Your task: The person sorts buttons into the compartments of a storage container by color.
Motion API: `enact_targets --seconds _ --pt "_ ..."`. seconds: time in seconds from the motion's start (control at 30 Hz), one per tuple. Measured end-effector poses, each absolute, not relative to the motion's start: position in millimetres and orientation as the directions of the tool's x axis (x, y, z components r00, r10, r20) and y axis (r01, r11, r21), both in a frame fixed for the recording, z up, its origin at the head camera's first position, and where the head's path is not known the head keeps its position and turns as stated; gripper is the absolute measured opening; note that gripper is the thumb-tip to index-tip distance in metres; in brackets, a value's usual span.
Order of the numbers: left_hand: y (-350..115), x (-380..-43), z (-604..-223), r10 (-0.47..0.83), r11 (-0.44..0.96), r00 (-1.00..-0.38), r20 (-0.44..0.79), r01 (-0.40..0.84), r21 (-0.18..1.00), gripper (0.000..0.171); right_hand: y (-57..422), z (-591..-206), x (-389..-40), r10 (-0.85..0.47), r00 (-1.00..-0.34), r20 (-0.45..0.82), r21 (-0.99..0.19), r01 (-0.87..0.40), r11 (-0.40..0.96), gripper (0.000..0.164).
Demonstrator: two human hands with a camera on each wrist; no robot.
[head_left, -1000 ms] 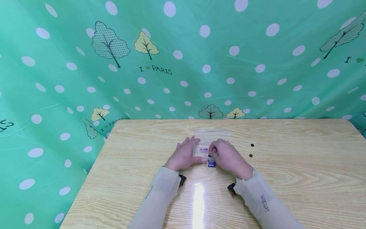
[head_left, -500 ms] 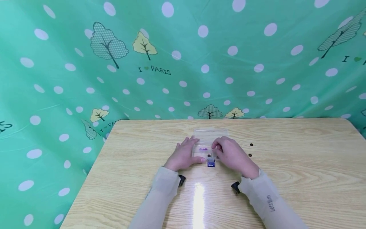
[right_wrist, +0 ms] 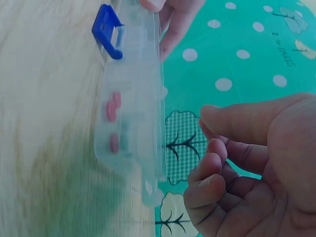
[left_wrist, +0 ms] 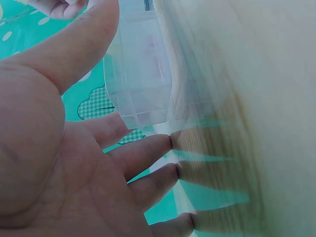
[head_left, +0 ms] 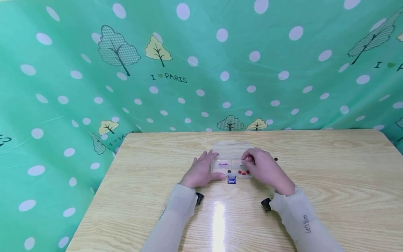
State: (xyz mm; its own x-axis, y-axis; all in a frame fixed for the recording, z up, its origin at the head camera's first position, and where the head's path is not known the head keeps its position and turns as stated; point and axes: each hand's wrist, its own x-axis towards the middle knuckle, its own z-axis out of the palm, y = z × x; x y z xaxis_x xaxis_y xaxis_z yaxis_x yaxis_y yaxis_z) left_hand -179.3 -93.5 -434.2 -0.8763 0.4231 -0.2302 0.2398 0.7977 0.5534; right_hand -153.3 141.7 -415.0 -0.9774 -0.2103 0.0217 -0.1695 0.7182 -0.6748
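Observation:
A clear plastic compartment box (head_left: 217, 172) stands on the table, its clear lid (head_left: 231, 149) laid back behind it and a blue latch (head_left: 231, 180) at the front. Spread around the box's left side, my left hand (head_left: 201, 169) touches it with straight fingers, thumb along the front. My right hand (head_left: 264, 167) hovers over the right end, fingers loosely curled; nothing shows between them in the right wrist view. Small purple pieces (head_left: 223, 164) lie in the back left compartment, a dark round piece (head_left: 229, 171) in the front left, and several red pieces (head_left: 240, 172) in the front right.
A dark round piece (head_left: 276, 159) lies on the wooden table (head_left: 330, 175) to the right of the box. Behind the table hangs a green dotted curtain (head_left: 176, 112).
My right hand has moved right from the box's middle, uncovering the dark piece and the red pieces. It now covers the spot of one loose dark piece. My left hand stays put.

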Motion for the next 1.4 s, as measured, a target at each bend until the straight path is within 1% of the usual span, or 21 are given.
enact_targets --seconds 0.23,0.4,0.57,0.97,1.4 --pt "-94 -179 -434 0.425 0.795 -0.876 -0.229 0.24 0.557 0.089 154 -414 -155 -0.201 -0.978 0.048 -0.684 -0.179 0.707 0.004" --pt "-93 -179 -434 0.427 0.794 -0.875 -0.227 0.243 0.557 0.09 164 -416 -155 -0.175 -0.984 0.039 -0.697 -0.152 0.701 0.004" --pt "-94 -179 -435 0.427 0.794 -0.876 -0.223 0.245 0.557 0.09 174 -417 -157 -0.16 -0.986 0.054 -0.681 -0.153 0.716 0.006" --pt "-94 -178 -435 0.426 0.793 -0.875 -0.23 0.238 0.561 0.091 192 -417 -159 -0.11 -0.994 0.019 -0.674 -0.094 0.733 0.01" --pt "-93 -179 -435 0.421 0.8 -0.875 -0.24 0.233 0.554 0.091 208 -428 -163 -0.077 -0.997 -0.001 -0.664 -0.057 0.745 0.016"
